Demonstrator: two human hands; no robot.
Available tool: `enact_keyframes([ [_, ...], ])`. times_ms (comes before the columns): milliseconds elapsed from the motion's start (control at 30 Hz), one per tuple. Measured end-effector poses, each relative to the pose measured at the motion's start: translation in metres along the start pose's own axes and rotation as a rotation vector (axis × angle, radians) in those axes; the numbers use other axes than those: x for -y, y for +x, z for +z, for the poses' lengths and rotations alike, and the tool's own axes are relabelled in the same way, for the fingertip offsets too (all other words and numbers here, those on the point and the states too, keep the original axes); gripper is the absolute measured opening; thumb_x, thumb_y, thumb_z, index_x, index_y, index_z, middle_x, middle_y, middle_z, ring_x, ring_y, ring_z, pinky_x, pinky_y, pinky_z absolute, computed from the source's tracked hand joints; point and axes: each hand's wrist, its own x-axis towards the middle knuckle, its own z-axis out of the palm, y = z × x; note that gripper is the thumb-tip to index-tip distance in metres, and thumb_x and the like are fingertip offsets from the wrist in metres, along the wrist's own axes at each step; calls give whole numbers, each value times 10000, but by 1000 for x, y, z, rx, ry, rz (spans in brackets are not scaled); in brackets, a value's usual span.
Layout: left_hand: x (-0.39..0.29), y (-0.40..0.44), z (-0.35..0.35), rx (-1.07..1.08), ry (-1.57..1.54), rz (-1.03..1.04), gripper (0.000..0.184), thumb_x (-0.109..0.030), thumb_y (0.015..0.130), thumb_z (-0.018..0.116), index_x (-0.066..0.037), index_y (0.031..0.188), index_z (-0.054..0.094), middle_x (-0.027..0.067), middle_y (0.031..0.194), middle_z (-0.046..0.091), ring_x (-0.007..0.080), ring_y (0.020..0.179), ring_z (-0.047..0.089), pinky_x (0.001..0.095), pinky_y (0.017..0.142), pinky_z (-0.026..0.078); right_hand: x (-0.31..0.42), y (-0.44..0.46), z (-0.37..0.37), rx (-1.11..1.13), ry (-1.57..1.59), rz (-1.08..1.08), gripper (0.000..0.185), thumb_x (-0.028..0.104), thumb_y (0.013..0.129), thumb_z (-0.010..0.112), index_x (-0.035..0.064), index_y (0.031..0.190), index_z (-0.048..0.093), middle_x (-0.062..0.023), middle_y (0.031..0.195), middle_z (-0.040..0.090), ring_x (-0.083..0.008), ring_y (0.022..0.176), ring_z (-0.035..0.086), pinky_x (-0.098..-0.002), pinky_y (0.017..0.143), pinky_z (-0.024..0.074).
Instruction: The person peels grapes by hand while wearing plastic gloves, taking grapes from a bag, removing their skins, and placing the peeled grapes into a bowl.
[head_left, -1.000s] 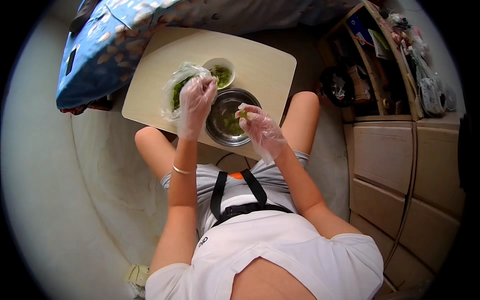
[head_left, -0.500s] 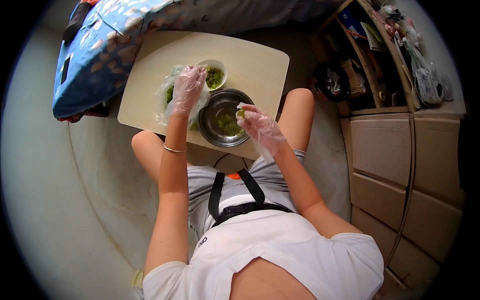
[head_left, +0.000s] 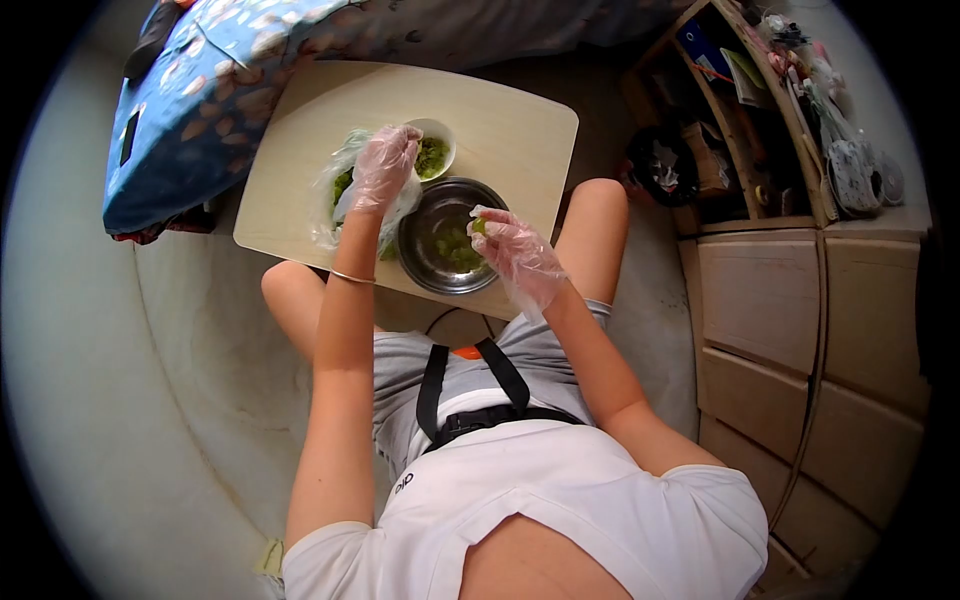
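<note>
My left hand (head_left: 385,165), in a clear plastic glove, is above the near left rim of a white bowl (head_left: 450,150) with green bits in it. Its fingertips are pinched together, and anything between them is too small to make out. A thin plastic bag (head_left: 325,205) with green contents lies partly hidden beneath that hand. At the right rim of a steel bowl (head_left: 415,205), my gloved right hand (head_left: 520,255) pinches a small yellow-green grape (head_left: 478,227). Several green pieces (head_left: 455,250) lie in the bottom of the steel bowl.
All of this stands on a low pale table (head_left: 510,120) between my knees. Behind and left is a bed with a blue floral cover (head_left: 190,120). To the right are a wooden shelf (head_left: 740,130), a black-lined bin (head_left: 662,165) and brown drawers (head_left: 760,290).
My left hand has shifted slightly up and right, toward the white bowl. My right hand stays almost in place, still holding the grape.
</note>
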Motion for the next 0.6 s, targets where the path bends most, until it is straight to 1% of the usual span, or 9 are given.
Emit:
enact_keyframes([
  [67,-6,5,-4,47,16,-38,160,-202,918,612,-54,938,670,164,874,658,352,836,621,434,737,501,0,-1,-1,-11,3,2,297,64,923,629,0,1198,538,-112,1030,623,-186,907,648,-263,864,564],
  [133,-7,9,-4,137,204,-34,198,-226,935,598,-44,948,675,173,865,657,350,844,624,427,745,505,0,-1,-2,-41,17,-3,288,59,922,630,-2,1191,547,-113,1032,623,-189,902,652,-267,863,566],
  [267,-16,6,-12,118,167,-54,213,-235,938,597,-40,950,682,181,868,658,343,844,637,419,738,512,3,-2,1,-35,36,-3,279,51,918,628,-2,1183,557,-117,1034,630,-195,909,657,-269,872,564],
  [333,-46,0,-28,77,-41,-40,189,-212,924,625,-43,978,692,180,852,655,339,823,647,412,709,516,4,-3,6,-2,53,-21,269,45,913,632,-4,1170,567,-121,1034,637,-201,920,659,-277,877,562],
  [367,-62,-7,-37,78,-37,-41,189,-212,924,625,-43,978,692,180,852,655,339,823,647,412,709,516,5,-3,9,1,55,-19,269,45,913,632,-4,1170,567,-121,1034,637,-201,920,659,-277,877,562],
  [433,-99,-25,-54,171,-294,-85,171,-162,898,658,-52,1023,698,161,850,654,336,791,649,403,683,519,5,-5,13,13,-14,-88,272,46,906,641,-2,1164,572,-123,1042,644,-208,931,662,-302,880,560],
  [467,-115,-34,-61,174,-292,-85,171,-162,898,658,-52,1023,698,161,850,654,336,791,649,403,683,519,5,-5,14,12,-11,-88,272,46,906,641,-2,1164,572,-123,1042,644,-208,931,662,-302,880,560],
  [533,-141,-50,-73,224,-356,-123,154,-85,881,676,-23,1019,701,149,864,651,309,771,634,361,685,511,2,-6,15,7,-78,-151,270,54,903,650,1,1157,576,-116,1053,646,-202,940,659,-325,879,556],
  [600,-154,-59,-78,190,-360,-150,151,-79,878,676,-24,1016,701,146,874,650,309,771,634,362,683,510,-3,-5,17,15,-129,-178,267,57,899,657,1,1149,580,-111,1059,647,-196,946,656,-328,882,551],
])
